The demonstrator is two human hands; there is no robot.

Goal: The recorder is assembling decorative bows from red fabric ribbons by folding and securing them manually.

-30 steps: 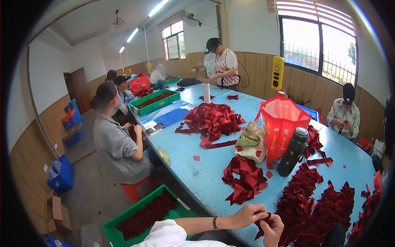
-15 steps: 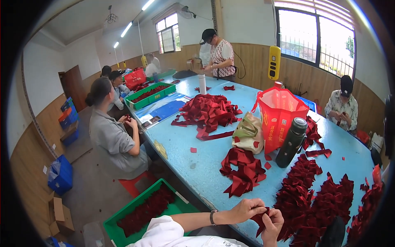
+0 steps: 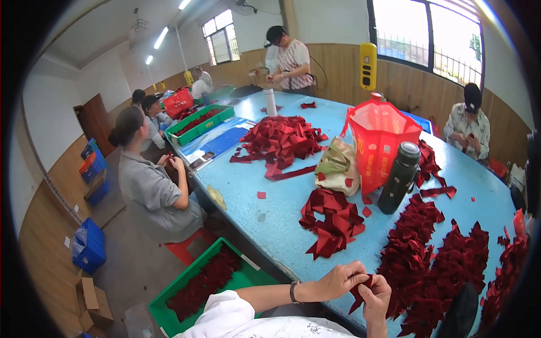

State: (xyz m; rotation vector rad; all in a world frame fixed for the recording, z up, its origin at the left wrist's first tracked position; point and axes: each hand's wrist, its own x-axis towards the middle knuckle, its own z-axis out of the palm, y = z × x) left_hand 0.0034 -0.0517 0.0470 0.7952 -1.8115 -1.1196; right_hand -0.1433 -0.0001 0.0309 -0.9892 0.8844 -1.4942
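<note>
Over the near edge of the blue table, my left hand (image 3: 340,281) and my right hand (image 3: 376,299) pinch a small dark red piece of ribbon (image 3: 357,298) between them. The piece hangs partly below my fingers, and its far side is hidden by them. Just beyond my hands lies a loose heap of red ribbon strips (image 3: 332,222). Rows of pointed, folded dark red ribbon pieces (image 3: 410,248) spread to the right of my right hand. Under my left forearm stands a green tray (image 3: 255,271) with similar ribbon pieces (image 3: 205,284) in it.
A dark green flask (image 3: 399,178), a red bag (image 3: 378,141) and a cream cloth bag (image 3: 337,168) stand on the table (image 3: 282,225). A larger ribbon heap (image 3: 282,143) lies farther back. Co-workers sit at left (image 3: 152,174) and right (image 3: 468,124); another person (image 3: 292,59) stands at the far side.
The whole view has shifted and tilted slightly. Both hands keep their pinch on the ribbon piece, which now points more down and left.
</note>
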